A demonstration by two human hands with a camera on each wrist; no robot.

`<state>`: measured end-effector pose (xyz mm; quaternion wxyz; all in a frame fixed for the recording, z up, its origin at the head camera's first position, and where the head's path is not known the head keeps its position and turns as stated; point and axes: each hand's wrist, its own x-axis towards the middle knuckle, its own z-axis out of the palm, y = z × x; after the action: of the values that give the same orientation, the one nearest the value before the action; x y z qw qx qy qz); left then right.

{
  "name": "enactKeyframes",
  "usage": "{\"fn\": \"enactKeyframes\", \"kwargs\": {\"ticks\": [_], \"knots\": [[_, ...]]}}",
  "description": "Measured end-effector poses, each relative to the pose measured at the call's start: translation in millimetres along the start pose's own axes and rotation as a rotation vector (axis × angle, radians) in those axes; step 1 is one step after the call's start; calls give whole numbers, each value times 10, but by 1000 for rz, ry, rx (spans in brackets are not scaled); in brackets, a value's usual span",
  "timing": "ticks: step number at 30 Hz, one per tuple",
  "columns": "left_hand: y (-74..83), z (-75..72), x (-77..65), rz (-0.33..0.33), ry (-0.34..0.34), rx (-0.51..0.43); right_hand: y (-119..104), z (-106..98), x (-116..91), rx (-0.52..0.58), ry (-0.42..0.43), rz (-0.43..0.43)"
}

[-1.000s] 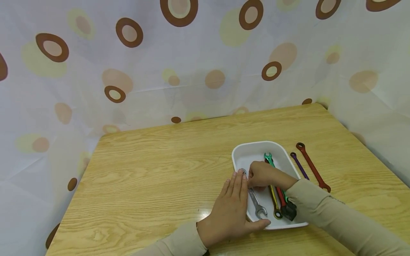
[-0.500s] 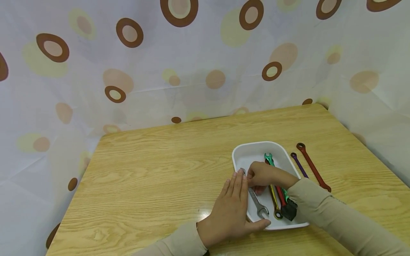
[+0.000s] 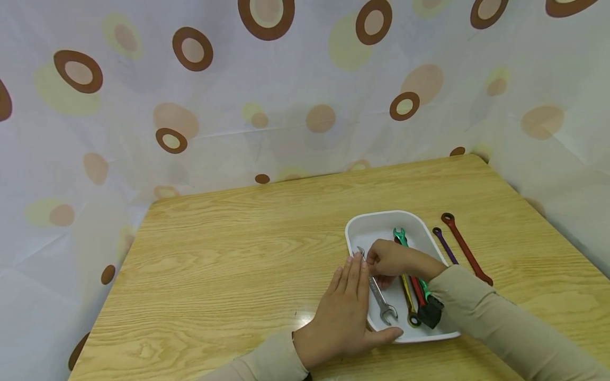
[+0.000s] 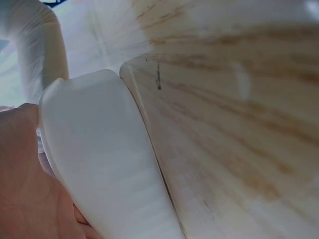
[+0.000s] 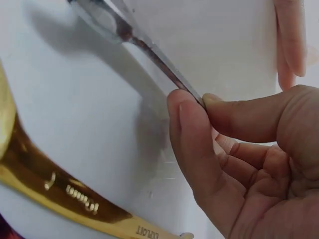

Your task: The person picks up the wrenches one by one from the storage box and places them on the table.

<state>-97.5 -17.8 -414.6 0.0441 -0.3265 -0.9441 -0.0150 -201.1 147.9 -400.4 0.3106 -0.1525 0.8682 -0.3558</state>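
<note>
A silver wrench (image 3: 381,301) lies along the left side of the white tray (image 3: 352,222), its open jaw toward the near end. My right hand (image 3: 393,260) reaches into the tray and pinches the wrench's shaft between thumb and fingertips; the right wrist view shows the shaft (image 5: 162,63) in that pinch, raised above the tray floor. My left hand (image 3: 339,315) rests with straight fingers along the tray's left rim, thumb spread over the near corner. In the left wrist view this hand (image 4: 30,184) touches the tray's outer wall (image 4: 104,144).
Beside the silver wrench lie a yellow wrench (image 3: 407,296), a red wrench (image 3: 418,292), a green wrench (image 3: 400,236) and a black object (image 3: 430,313). Right of the tray, a purple wrench (image 3: 446,246) and a longer red wrench (image 3: 466,248) lie on the wooden table (image 3: 229,264).
The silver wrench has turned slightly in my right fingers, and its far end sits a little higher at the tray's left side. My left hand and the tray have barely moved.
</note>
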Motion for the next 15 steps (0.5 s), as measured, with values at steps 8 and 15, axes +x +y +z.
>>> {"fn": "enactKeyframes", "kwargs": {"ticks": [8, 15], "knots": [[6, -3, -4, 1, 11, 27, 2, -51, -34, 92, 29, -36], [7, 5, -7, -1, 14, 35, 38, -215, -116, 143, 69, -85]]}}
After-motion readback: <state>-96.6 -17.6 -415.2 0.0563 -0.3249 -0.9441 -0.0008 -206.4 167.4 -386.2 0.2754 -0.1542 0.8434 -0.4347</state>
